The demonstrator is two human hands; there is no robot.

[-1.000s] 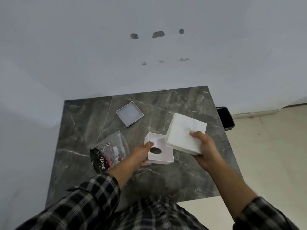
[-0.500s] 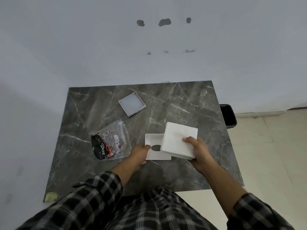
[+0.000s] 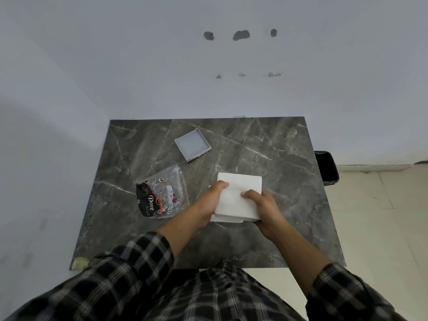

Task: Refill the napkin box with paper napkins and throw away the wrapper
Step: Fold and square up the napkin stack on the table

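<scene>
A white stack of paper napkins [image 3: 238, 193] lies over the white napkin box [image 3: 225, 219], which shows only as a thin edge beneath it. My left hand [image 3: 209, 205] grips the stack's left side, thumb on top. My right hand [image 3: 261, 208] holds its right side, fingers on top. The clear plastic wrapper [image 3: 162, 193] with black and red print lies flat on the table to the left of my hands. The box's square white lid [image 3: 192, 144] rests further back on the table.
The dark marble table [image 3: 289, 158] stands against a pale wall. A black bin [image 3: 326, 166] sits on the floor by the table's right edge. A bit of yellowish tape [image 3: 80, 262] marks the near left corner.
My right hand brought the napkin stack down and left over the box, covering its round opening. My left hand shifted from the box onto the stack's left edge.
</scene>
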